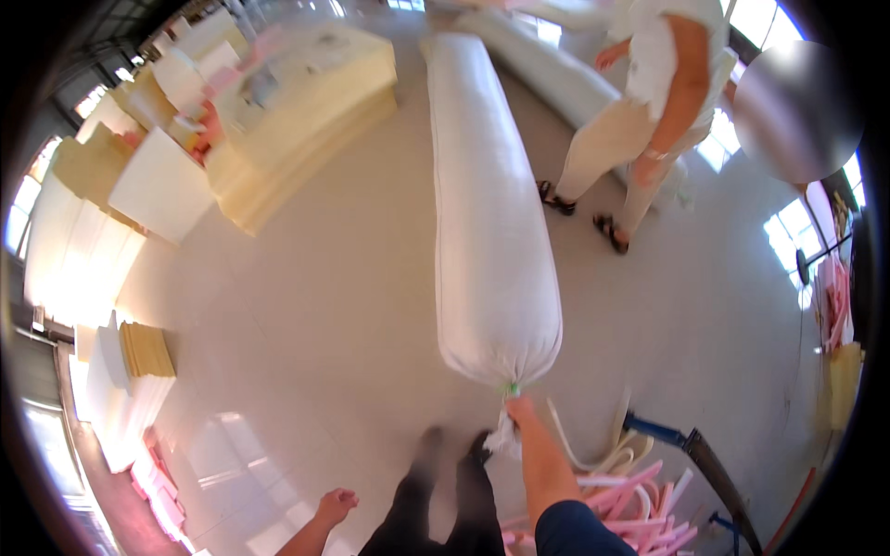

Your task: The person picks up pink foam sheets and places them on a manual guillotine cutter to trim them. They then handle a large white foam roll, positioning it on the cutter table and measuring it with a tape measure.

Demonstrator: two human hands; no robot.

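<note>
A long white roll wrapped in a cloth sack [491,213] lies on the pale floor, stretching away from me. Its near end is gathered and tied with a green tie [511,389]. My right hand [517,414] grips the bunched tail of the sack just below the tie. My left hand [334,506] hangs free at my side with fingers loosely curled, holding nothing. My dark trouser legs [445,500] show between the two hands.
Another person [649,102] in light clothes and sandals stands at the far right beside a second white roll [556,74]. Stacks of yellow and white foam slabs [278,120] fill the left. Pink foam strips [640,510] and a blue metal frame [691,445] lie at my right.
</note>
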